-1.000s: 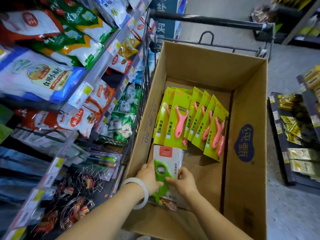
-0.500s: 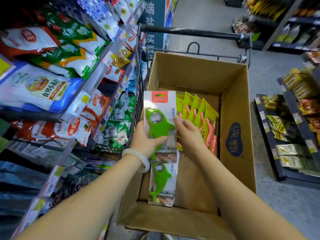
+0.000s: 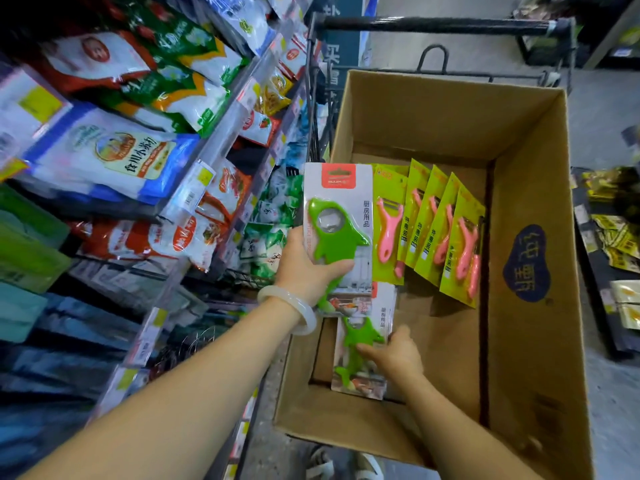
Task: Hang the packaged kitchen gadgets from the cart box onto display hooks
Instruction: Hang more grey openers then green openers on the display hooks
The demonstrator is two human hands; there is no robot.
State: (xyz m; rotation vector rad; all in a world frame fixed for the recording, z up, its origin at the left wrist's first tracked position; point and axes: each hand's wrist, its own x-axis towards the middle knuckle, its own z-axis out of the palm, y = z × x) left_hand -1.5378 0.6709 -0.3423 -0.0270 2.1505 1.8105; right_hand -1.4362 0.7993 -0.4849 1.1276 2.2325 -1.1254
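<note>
My left hand (image 3: 308, 268) holds a carded green gadget pack (image 3: 341, 216) upright above the left edge of the cardboard box (image 3: 530, 188) in the cart. Lower in the box, my right hand (image 3: 394, 355) grips a second green gadget pack (image 3: 360, 344) that lies near the box's front left corner. A row of several green-carded pink peelers (image 3: 446, 230) leans against the box's back wall. No display hook shows clearly.
Shelves of bagged food (image 3: 131, 161) fill the left side, with wire whisk-like items (image 3: 194, 344) on a low shelf. The cart's black handle bar (image 3: 440, 24) runs across the top. Another low shelf of packets (image 3: 613, 237) stands on the right across the aisle.
My right hand let go of the raised pack and dropped into the box onto the second green pack. The left hand keeps the first pack lifted.
</note>
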